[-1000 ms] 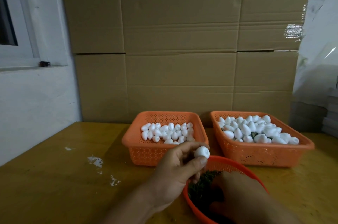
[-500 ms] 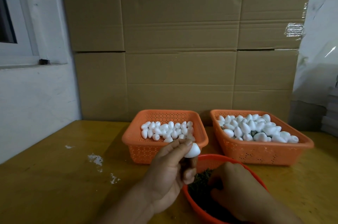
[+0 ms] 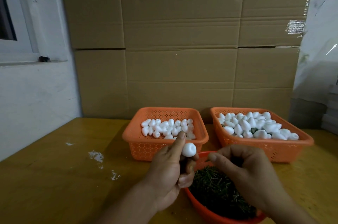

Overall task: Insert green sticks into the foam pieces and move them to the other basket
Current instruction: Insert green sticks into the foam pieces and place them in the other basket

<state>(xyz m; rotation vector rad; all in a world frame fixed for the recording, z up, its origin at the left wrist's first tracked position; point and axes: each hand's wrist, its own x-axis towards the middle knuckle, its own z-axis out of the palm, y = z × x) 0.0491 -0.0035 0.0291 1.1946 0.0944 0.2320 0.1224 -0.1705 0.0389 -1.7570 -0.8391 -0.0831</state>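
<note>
Two orange baskets sit side by side against the cardboard wall (image 3: 182,49), the left basket (image 3: 164,147) with plain foam pieces (image 3: 167,128), the right basket (image 3: 265,147) fuller. Bare table (image 3: 54,178) lies open to the left. Nearest, a round red bowl (image 3: 206,211) holds green sticks (image 3: 215,185). The left hand (image 3: 168,174) pinches one foam piece (image 3: 189,149) between thumb and fingers above the bowl's rim. The right hand (image 3: 245,170), fingers curled together, seems to pinch a stick just beside it.
</note>
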